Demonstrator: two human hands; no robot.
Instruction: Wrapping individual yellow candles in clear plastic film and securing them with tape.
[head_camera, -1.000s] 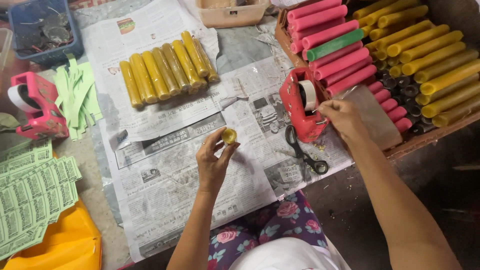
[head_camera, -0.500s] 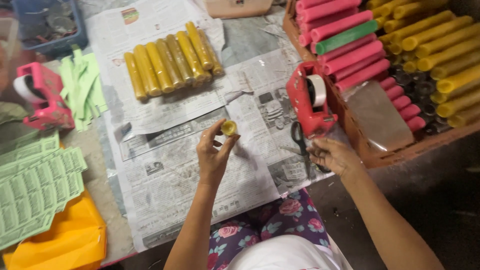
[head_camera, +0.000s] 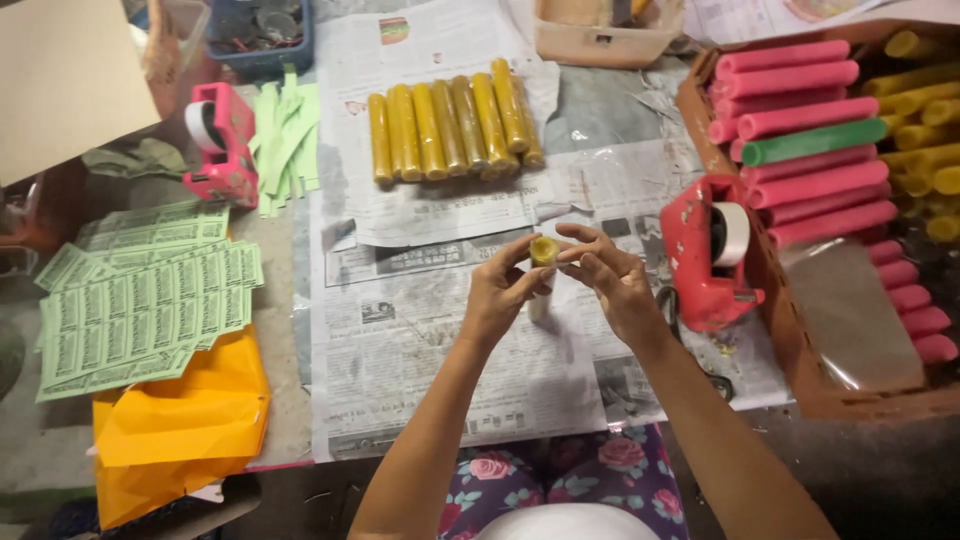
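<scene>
A yellow tube (head_camera: 542, 252) stands on end over the newspaper (head_camera: 430, 360), its round top facing me. My left hand (head_camera: 500, 292) grips the tube from the left. My right hand (head_camera: 612, 282) meets it from the right, with its fingertips on the tube's top end. A row of several wrapped yellow tubes (head_camera: 452, 128) lies on the newspaper farther back. A red tape dispenser (head_camera: 708, 252) stands just right of my right hand.
A wooden tray (head_camera: 800, 380) at right holds pink tubes (head_camera: 812, 130), one green tube (head_camera: 812, 142) and yellow tubes (head_camera: 930, 130). At left lie green printed sheets (head_camera: 140, 300), orange paper (head_camera: 180, 420), green strips (head_camera: 285, 135) and a pink tape dispenser (head_camera: 222, 145).
My right hand has come back from the red tape dispenser and now touches the top of the tube that my left hand keeps holding. The camera view has shifted.
</scene>
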